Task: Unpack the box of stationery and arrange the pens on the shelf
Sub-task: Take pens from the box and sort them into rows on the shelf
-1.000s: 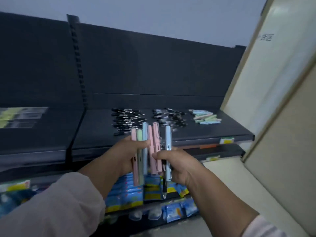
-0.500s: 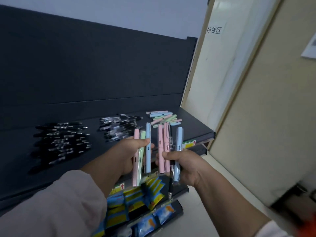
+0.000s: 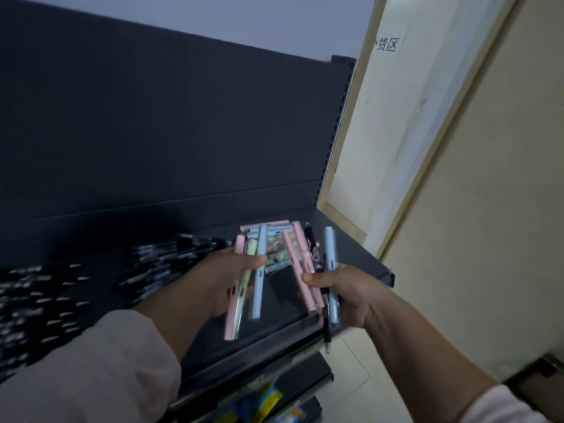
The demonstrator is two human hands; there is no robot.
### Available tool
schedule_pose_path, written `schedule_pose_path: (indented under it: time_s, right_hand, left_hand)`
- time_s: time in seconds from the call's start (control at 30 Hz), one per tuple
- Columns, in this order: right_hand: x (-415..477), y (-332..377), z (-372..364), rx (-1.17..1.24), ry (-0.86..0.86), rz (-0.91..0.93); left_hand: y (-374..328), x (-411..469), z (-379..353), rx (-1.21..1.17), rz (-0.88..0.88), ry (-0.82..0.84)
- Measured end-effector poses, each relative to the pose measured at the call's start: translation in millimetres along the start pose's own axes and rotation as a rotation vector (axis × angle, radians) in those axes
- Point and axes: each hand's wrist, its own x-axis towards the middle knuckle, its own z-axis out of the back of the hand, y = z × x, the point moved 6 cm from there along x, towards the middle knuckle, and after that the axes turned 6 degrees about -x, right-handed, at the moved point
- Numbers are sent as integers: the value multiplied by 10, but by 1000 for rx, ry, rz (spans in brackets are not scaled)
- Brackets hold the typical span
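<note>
Two handfuls of pastel pens point(image 3: 258, 285) hung above the front edge of the shelf point(image 3: 282, 296). The left hand point(image 3: 213, 285) had fingers and thumb curled round three of them: pink, green and blue. The right hand point(image 3: 351, 294) was clamped on pink ones, a blue one and a dark pen point(image 3: 326, 331). Just behind the hands a small heap point(image 3: 274, 239) of pastel pens already lay on the shelf, with black pens point(image 3: 171, 257) spread further left. Stocking looked well along, I judged, with these handfuls not yet laid down. The box was out of sight.
</note>
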Motion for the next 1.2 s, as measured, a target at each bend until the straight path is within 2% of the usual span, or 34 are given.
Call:
schedule_pose_path:
  time_s: [0.13, 0.27, 0.33, 0.4, 0.47, 0.63, 0.73, 0.83, 0.97, 1.07, 1.2]
  right_hand:
    - [497, 189, 208, 116, -33, -29]
    - [1002, 291, 235, 311, 8, -90]
    - [1370, 459, 326, 246, 162, -137]
    - [1473, 483, 205, 274, 145, -124]
    - [1481, 499, 91, 252, 211, -159]
    - [1574, 445, 46, 297, 197, -135]
    - [1593, 439, 118, 233, 209, -134]
    - [1595, 426, 153, 142, 293, -148]
    - [1604, 465, 239, -59, 357, -112]
    - [1632, 545, 313, -211, 391, -32]
    - [1660, 735, 360, -430, 412, 177]
  left_hand:
    - [-103, 251, -50, -41, -52, -121]
    - [-109, 405, -132, -65, -60, -251]
    - [-126, 599, -350, -145, -128, -448]
    - [-170, 585, -302, -120, -127, -458]
    - [-119, 599, -240, -151, -149, -547]
    - [-51, 587, -257, -151, -142, -559]
    - [-45, 586, -302, -156, -142, -524]
    - [-49, 580, -285, -156, -131, -538]
    - [-54, 639, -266, -138, -110, -522]
    - [-76, 688, -281, -130, -112, -502]
    - [-99, 733, -285, -135, -113, -487]
